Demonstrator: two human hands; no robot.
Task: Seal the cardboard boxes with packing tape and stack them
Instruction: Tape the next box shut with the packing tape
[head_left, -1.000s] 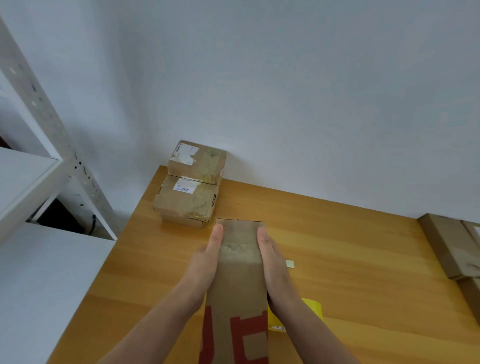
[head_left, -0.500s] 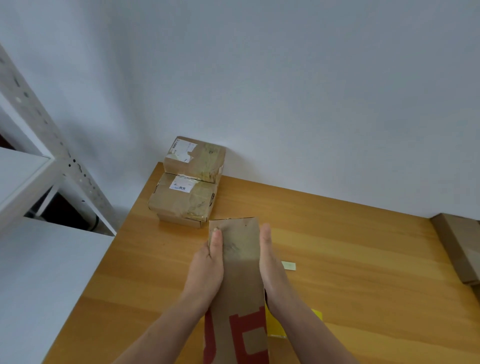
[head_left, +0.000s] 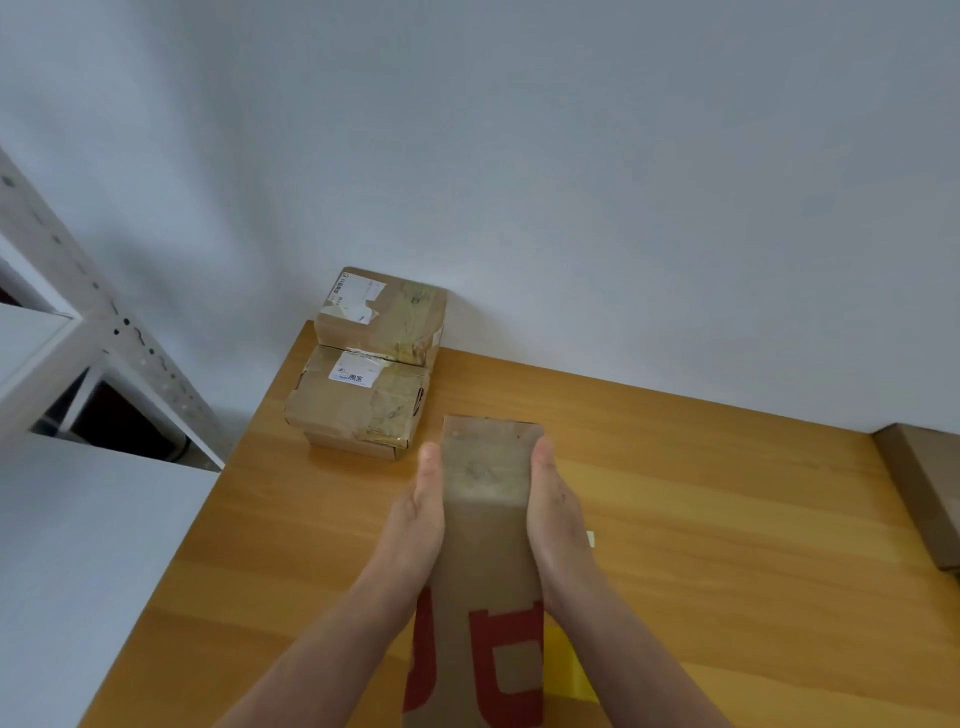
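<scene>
The long cardboard box (head_left: 488, 519) with red print is held lengthwise between two flat palms. Its far end is just beside the near right corner of the stack of two taped boxes (head_left: 363, 384), close but apart from it. I take that grip as a carrying hold: squeezing the long sides keeps the narrow box level and leaves its top free, which would suit setting it down by or on the stack. From where I stand I cannot tell whether its underside touches the table (head_left: 727, 519).

The left hand (head_left: 415, 525) lies along the box's stack-side wall with the fingers straight and pressed together, the tip near the far end. The right hand (head_left: 556, 519) mirrors it on the side away from the stack, also straight and closed up, pinching nothing. How the thumbs and lower fingers sit is hidden by the box.

The stack stands in the table's corner against the wall, I suppose to keep it square. A yellow object (head_left: 566, 670) shows partly under the right forearm, well nearer the person than the stack.
</scene>
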